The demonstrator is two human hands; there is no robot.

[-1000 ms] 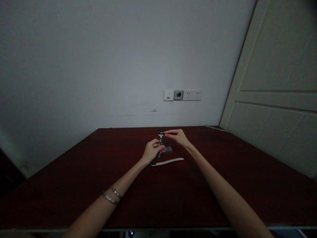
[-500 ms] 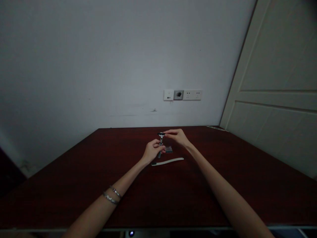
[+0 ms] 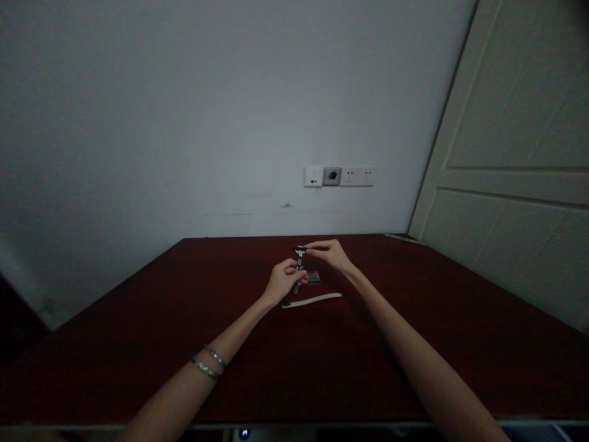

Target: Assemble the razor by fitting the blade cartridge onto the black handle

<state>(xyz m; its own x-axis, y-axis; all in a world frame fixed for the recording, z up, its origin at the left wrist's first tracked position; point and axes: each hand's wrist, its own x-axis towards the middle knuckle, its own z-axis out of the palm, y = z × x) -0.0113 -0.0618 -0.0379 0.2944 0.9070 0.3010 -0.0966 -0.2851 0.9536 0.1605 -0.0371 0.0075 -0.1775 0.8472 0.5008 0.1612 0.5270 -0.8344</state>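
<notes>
A razor [image 3: 299,258] with a dark head and a grey handle stands nearly upright above the table. My left hand [image 3: 282,280] is closed around its handle. The fingertips of my right hand [image 3: 330,253] pinch the right end of the razor's head. Just right of my left fingertips lies a small clear case [image 3: 313,277]; its contents are too small to make out. In front of my left hand rests a long, slightly curved white strip [image 3: 315,300] with a dark left end, which looks like a second handle.
The dark red wooden table [image 3: 207,319] reaches back to a pale wall [image 3: 184,123]. Wall sockets [image 3: 358,177] sit above its far edge. A pale panelled door [image 3: 515,147] stands on the right.
</notes>
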